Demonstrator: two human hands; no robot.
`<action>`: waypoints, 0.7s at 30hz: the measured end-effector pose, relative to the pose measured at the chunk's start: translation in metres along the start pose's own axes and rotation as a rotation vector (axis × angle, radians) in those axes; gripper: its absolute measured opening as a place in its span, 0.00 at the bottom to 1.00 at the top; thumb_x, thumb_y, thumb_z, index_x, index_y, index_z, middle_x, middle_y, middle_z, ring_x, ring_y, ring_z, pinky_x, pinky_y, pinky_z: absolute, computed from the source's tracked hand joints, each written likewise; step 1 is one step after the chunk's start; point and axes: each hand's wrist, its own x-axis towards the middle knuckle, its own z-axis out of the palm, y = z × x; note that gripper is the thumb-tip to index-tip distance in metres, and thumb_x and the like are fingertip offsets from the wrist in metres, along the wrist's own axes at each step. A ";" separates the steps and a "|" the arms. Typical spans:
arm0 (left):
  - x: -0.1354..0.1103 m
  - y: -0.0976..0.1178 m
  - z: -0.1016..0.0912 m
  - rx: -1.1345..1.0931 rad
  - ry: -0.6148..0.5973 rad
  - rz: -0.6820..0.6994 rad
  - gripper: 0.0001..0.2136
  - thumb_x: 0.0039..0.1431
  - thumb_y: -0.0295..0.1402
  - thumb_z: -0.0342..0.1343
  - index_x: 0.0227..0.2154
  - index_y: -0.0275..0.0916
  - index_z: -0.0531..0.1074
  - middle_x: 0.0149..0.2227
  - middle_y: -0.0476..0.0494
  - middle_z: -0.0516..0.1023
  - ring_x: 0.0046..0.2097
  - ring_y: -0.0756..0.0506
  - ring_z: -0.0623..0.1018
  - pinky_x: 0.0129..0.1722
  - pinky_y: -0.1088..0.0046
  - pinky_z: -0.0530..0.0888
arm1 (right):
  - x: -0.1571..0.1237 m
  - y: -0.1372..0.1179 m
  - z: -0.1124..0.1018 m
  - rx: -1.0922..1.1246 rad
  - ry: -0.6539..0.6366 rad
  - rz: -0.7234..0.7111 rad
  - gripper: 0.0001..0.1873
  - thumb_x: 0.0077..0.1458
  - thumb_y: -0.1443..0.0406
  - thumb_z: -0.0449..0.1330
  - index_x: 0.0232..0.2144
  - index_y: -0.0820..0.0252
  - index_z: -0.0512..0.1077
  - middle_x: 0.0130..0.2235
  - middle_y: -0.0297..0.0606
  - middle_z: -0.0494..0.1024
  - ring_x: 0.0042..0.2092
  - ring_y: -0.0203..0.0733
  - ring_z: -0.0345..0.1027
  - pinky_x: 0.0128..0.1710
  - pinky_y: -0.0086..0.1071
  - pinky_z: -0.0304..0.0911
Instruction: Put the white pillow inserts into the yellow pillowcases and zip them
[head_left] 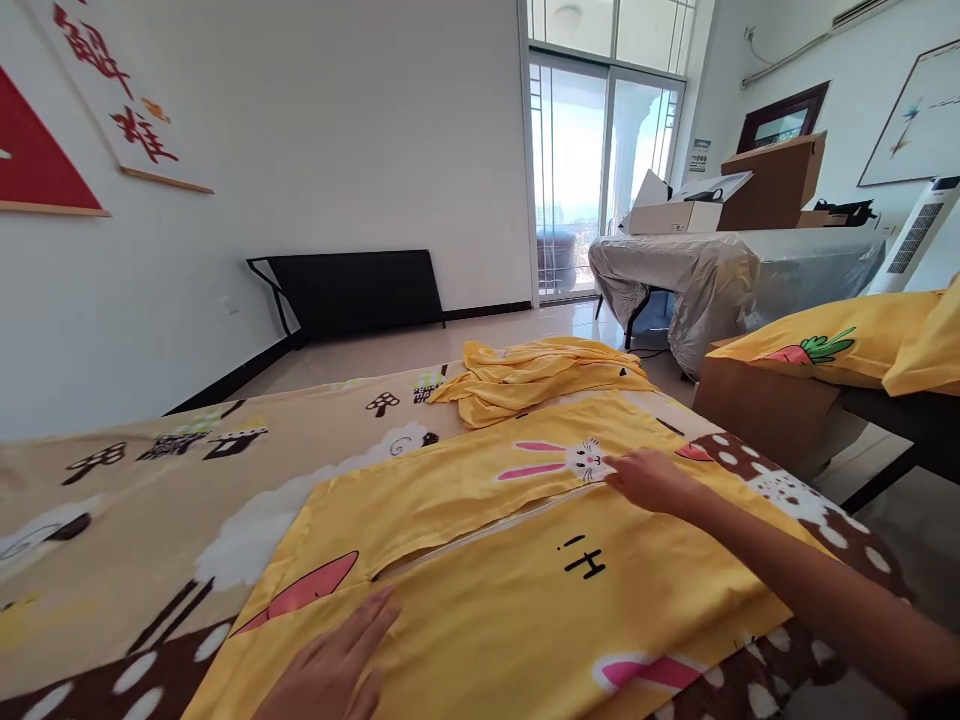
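Observation:
A yellow pillowcase (480, 610) lies spread on the patterned bedding, printed with a rabbit face, a carrot and the word "Hi". Across its middle runs a long slit (450, 548), slightly parted, with a pale strip along one edge. At the slit's right end, beside the rabbit face, my right hand (649, 480) is closed on the cloth; its fingertips are partly hidden, and I cannot see whether a zip pull is in them. My left hand (337, 655) rests palm down with fingers stretched on the pillowcase, below the slit's left end.
Crumpled yellow cloth (540, 375) sits beyond the pillowcase on the patterned bedding (187, 520). A yellow pillow (847, 340) lies at the right above a cardboard box (765, 405). Behind stands a plastic-covered table (675, 265) with boxes. A black panel (360, 295) leans against the wall.

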 end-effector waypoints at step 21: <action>0.069 -0.093 -0.001 0.316 -0.195 -0.445 0.25 0.59 0.32 0.41 0.61 0.47 0.59 0.66 0.48 0.53 0.67 0.43 0.52 0.62 0.53 0.55 | 0.081 0.099 0.045 -0.034 -0.024 0.415 0.31 0.62 0.57 0.42 0.65 0.61 0.51 0.67 0.48 0.45 0.68 0.50 0.37 0.62 0.55 0.33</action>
